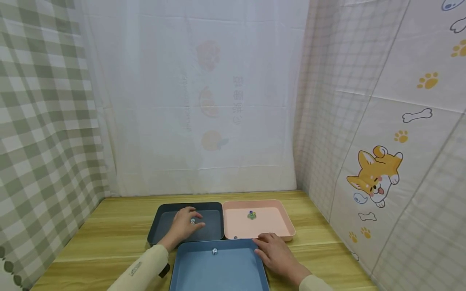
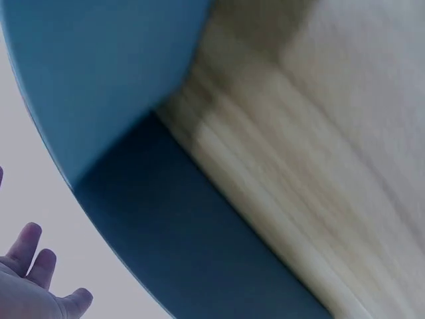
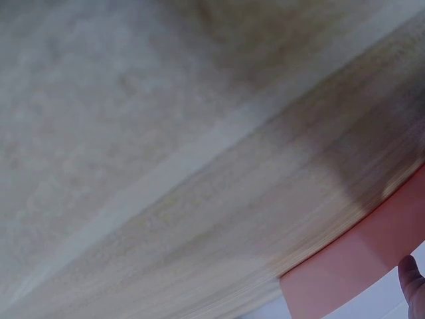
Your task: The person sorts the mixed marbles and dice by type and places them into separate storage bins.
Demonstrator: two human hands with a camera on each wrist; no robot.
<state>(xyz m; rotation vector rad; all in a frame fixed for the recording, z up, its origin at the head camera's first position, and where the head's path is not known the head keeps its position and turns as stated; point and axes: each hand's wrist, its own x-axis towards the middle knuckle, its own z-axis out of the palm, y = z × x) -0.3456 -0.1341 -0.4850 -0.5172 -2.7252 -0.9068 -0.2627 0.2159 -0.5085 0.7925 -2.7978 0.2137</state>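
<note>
My left hand [image 1: 185, 224] is over the dark grey tray [image 1: 212, 231], fingers and thumb spread apart. A white die [image 1: 193, 221] shows in the gap between thumb and fingers. The left wrist view also shows those fingers [image 2: 41, 269] spread, beyond a tray's wall. My right hand [image 1: 277, 255] rests with relaxed fingers at the far right corner of the blue tray [image 1: 222, 270], beside the pink tray's near rim. Another white die [image 1: 214, 251] lies in the blue tray near its far wall. In the right wrist view, a fingertip [image 3: 408, 269] is at the pink tray's rim.
The pink tray [image 1: 269, 220] adjoins the dark tray on the right. It holds a small cluster of green and blue marbles [image 1: 251, 215] and a dark marble [image 1: 235, 237] near its front wall. A wooden table [image 1: 98, 238] carries all three trays, with cloth curtains [image 1: 204, 161] around it.
</note>
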